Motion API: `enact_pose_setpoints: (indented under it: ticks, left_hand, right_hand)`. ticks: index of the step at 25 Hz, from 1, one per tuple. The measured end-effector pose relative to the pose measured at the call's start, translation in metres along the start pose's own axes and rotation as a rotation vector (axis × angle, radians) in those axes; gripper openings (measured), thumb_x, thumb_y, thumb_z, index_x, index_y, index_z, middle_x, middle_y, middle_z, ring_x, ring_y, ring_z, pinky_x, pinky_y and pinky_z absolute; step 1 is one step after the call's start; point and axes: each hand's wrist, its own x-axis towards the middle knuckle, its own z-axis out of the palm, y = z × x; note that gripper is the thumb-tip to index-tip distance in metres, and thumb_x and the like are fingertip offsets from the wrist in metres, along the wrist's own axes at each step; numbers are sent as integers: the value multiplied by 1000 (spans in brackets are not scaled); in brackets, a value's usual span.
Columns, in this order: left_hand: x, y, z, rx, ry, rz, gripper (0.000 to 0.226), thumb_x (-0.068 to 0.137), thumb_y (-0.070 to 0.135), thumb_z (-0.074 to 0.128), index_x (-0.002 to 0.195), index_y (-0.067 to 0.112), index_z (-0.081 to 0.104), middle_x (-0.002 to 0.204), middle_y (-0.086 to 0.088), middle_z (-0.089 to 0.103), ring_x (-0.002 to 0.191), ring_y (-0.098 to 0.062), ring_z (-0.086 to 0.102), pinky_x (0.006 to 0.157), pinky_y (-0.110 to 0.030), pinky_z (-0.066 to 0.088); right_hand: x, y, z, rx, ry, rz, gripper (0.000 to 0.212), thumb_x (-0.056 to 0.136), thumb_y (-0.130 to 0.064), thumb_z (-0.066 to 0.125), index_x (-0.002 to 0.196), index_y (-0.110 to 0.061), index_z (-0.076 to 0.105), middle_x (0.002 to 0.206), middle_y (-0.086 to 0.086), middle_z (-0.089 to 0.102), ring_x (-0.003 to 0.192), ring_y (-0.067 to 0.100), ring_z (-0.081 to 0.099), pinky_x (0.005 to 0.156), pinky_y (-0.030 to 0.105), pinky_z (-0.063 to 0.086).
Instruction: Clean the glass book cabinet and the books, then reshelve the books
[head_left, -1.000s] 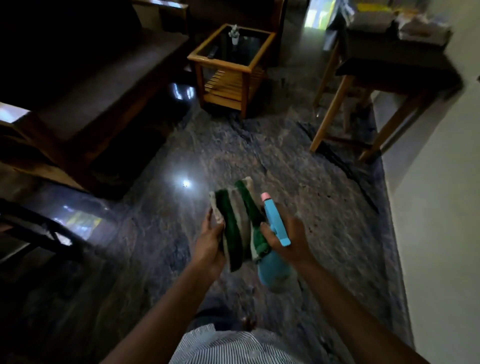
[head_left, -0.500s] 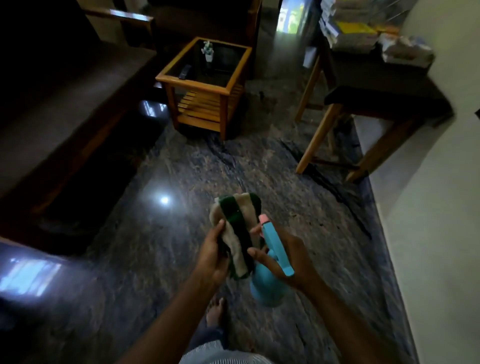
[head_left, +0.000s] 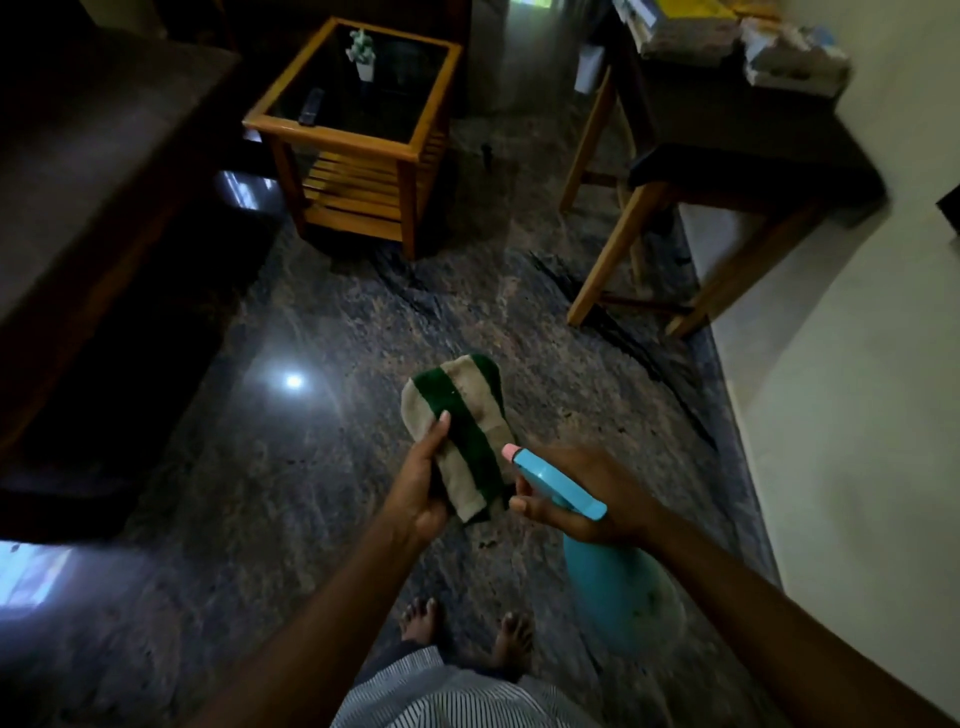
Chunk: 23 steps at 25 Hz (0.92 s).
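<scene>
A folded cloth (head_left: 460, 415) with green and beige stripes stands upright in my left hand (head_left: 421, 483), thumb pressed on its face. My right hand (head_left: 587, 499) grips the neck of a blue spray bottle (head_left: 618, 587); its blue trigger head with a pink nozzle points at the cloth from a few centimetres away. Stacks of books (head_left: 680, 23) lie on a dark-topped wooden table (head_left: 727, 135) at the upper right. The glass cabinet is out of view.
A small wooden side table (head_left: 358, 140) with a glass top holds a tiny potted plant (head_left: 362, 57) and a remote. A dark sofa (head_left: 88, 171) fills the left side. A pale wall (head_left: 857, 389) runs along the right. My bare feet stand on polished dark stone floor.
The view has moved forward toward the side table and the book table. The cloth has folded down smaller in my left hand, and the spray bottle has shifted right and apart from it.
</scene>
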Motion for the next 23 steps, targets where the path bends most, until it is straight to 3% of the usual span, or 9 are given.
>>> enact_pose_setpoints:
  ticks: [3, 6, 8, 11, 14, 16, 19, 20, 23]
  left_hand:
    - [4, 9, 1, -52, -13, 17, 45, 82, 34, 53, 121, 11, 56, 117, -16, 65, 101, -29, 65, 82, -47, 55]
    - [4, 14, 4, -60, -6, 24, 49, 79, 34, 54, 121, 10, 56, 118, -16, 63, 107, -31, 60, 94, -50, 47]
    - [4, 15, 4, -76, 2, 28, 50, 79, 33, 54, 123, 10, 55, 120, -17, 62, 108, -31, 59, 94, -50, 45]
    - [4, 14, 4, -93, 6, 43, 43, 82, 33, 53, 118, 10, 58, 109, -16, 68, 94, -29, 68, 81, -47, 55]
    - [3, 15, 3, -98, 7, 55, 34, 92, 33, 46, 113, 10, 59, 101, -15, 71, 86, -28, 70, 69, -44, 59]
    - [0, 18, 4, -89, -3, 63, 35, 90, 33, 47, 114, 11, 59, 100, -15, 71, 85, -28, 70, 68, -44, 59]
    - [-1, 22, 1, -67, 1, 77, 48, 80, 34, 53, 123, 11, 55, 108, -15, 68, 94, -29, 68, 76, -46, 57]
    - [-1, 23, -2, -60, 8, 76, 52, 79, 34, 54, 126, 12, 53, 113, -15, 66, 100, -30, 65, 80, -47, 56]
    - [-1, 23, -6, -88, -1, 80, 57, 79, 34, 56, 130, 11, 51, 122, -16, 62, 108, -32, 60, 86, -50, 52]
  right_hand:
    - [6, -1, -1, -38, 35, -82, 46, 86, -63, 43, 79, -20, 56, 61, -10, 50, 53, 5, 47, 50, 23, 39]
    - [8, -2, -4, -38, 0, -78, 23, 84, -52, 50, 87, -29, 48, 56, -20, 35, 51, -5, 44, 48, 11, 29]
    - [8, 0, -5, 21, -13, -45, 29, 83, -55, 51, 80, -27, 52, 57, -15, 44, 53, 0, 48, 48, 14, 33]
    - [12, 1, -1, 70, 25, -7, 48, 80, -68, 46, 73, -23, 61, 53, -7, 49, 48, 9, 48, 47, 26, 38]
    - [22, -6, 5, -27, 30, 8, 92, 76, -83, 26, 96, -4, 69, 48, -7, 42, 45, 13, 44, 47, 32, 37]
    - [23, -6, 2, -49, -5, -14, 83, 77, -79, 31, 105, -11, 69, 50, -8, 42, 45, 10, 44, 46, 31, 37]
    - [20, -1, 0, 98, -5, 5, 47, 81, -59, 49, 83, -16, 66, 53, -15, 53, 50, 2, 52, 49, 23, 40]
    - [19, -1, 1, 143, 19, 17, 45, 81, -57, 50, 80, -14, 66, 58, -16, 58, 53, 2, 55, 51, 25, 44]
    - [21, -2, 9, 153, 74, 67, 64, 79, -67, 44, 77, -8, 69, 62, 2, 66, 53, 10, 59, 56, 36, 50]
